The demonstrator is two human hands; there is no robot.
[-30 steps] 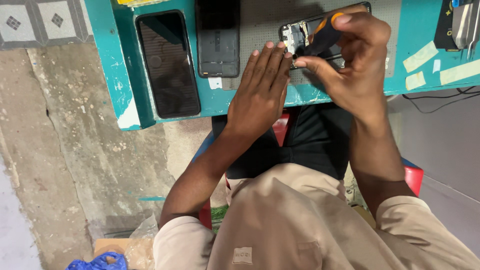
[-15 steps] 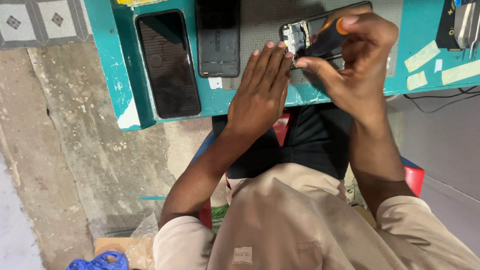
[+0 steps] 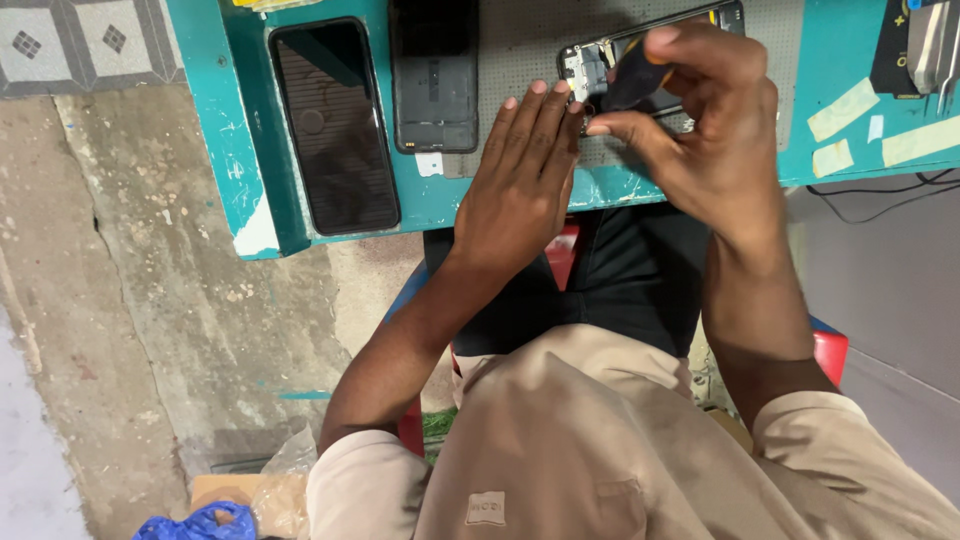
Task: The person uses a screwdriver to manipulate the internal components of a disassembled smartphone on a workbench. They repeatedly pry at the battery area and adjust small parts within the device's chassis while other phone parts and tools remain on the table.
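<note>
An opened phone (image 3: 600, 60) with bare circuit parts lies on a grey mat (image 3: 520, 40) on the teal table (image 3: 215, 130). My left hand (image 3: 520, 185) lies flat, fingers together, with the fingertips pressing on the phone's near end. My right hand (image 3: 705, 120) grips a dark-handled tool (image 3: 632, 80) with an orange part, its tip down on the phone's upper end. Most of the phone is hidden under my right hand.
A black phone screen (image 3: 335, 125) lies near the table's left edge, a dark phone back cover (image 3: 433, 75) beside it. Tape strips (image 3: 840, 110) and metal tweezers (image 3: 930, 45) sit at the right. Cracked concrete floor (image 3: 150, 300) lies left; a red stool (image 3: 830, 350) is under me.
My right hand has turned slightly around the tool over the phone. My left hand stays flat in the same place.
</note>
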